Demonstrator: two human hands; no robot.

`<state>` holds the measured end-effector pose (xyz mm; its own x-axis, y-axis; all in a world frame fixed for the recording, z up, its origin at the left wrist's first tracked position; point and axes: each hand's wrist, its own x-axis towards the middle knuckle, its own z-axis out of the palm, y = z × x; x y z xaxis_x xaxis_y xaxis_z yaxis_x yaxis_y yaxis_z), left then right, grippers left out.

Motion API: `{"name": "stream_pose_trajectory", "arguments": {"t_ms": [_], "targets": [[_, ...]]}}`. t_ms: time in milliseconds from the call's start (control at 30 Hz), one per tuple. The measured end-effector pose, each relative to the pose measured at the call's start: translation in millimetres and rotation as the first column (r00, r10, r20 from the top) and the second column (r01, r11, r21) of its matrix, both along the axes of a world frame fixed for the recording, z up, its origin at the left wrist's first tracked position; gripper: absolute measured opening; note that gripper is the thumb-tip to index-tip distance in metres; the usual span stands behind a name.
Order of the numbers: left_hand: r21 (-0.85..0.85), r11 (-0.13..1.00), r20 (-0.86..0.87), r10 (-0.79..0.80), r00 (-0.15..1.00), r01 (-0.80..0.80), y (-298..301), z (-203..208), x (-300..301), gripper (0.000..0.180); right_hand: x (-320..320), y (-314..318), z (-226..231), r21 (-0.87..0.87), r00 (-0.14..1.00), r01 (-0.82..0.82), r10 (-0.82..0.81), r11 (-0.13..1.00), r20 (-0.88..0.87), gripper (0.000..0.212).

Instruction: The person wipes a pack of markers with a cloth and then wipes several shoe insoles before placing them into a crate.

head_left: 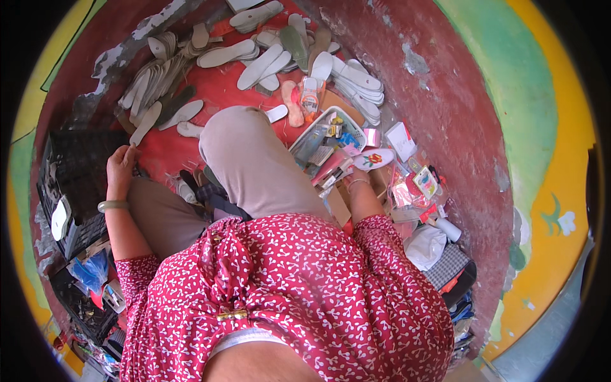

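My left hand (121,167) is on the left beside my bent knee, thumb and finger pinched at the near tip of a pale insole (147,123). A dark insole (176,106) and a white insole (182,114) lie next to it. On the right, my right hand (357,178) reaches down among small goods by a cardboard box (380,183). A white insole with a red flower (374,159) covers part of this hand, and its fingers are hidden, so whether it grips the insole is unclear.
Stacks of insoles (361,86) spread over the red cloth (219,86) ahead. A white basket (361,137) of small items stands right of my knee. A black crate (83,172) is at far left. Packets and a white bag (425,247) line the reddish wall (471,140).
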<state>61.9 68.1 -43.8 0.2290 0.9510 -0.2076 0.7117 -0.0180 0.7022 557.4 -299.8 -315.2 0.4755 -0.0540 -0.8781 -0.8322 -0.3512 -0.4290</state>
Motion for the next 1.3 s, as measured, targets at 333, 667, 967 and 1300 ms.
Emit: {"name": "stream_pose_trajectory", "arguments": {"t_ms": [333,667,967,1300], "targets": [[0.041,0.994,-0.083,-0.100,0.992,0.103,22,-9,19,0.030,36,58,12,-0.444,0.467,-0.662,0.796,0.604,0.386,0.025],[-0.004,0.998,-0.051,-0.055,0.997,0.055,1,-4,-4,0.031,44,-16,89,-0.292,0.700,-0.467,0.550,0.835,0.455,0.024],[0.009,0.996,-0.119,-0.091,0.989,0.093,12,-13,-3,0.032,-38,7,49,-0.317,0.553,-0.731,0.797,0.604,0.243,0.033],[0.046,0.994,-0.164,-0.093,0.982,0.102,-1,-4,1,0.032,-44,-36,21,-0.489,0.118,-0.866,0.993,0.100,-0.006,0.056]]}}
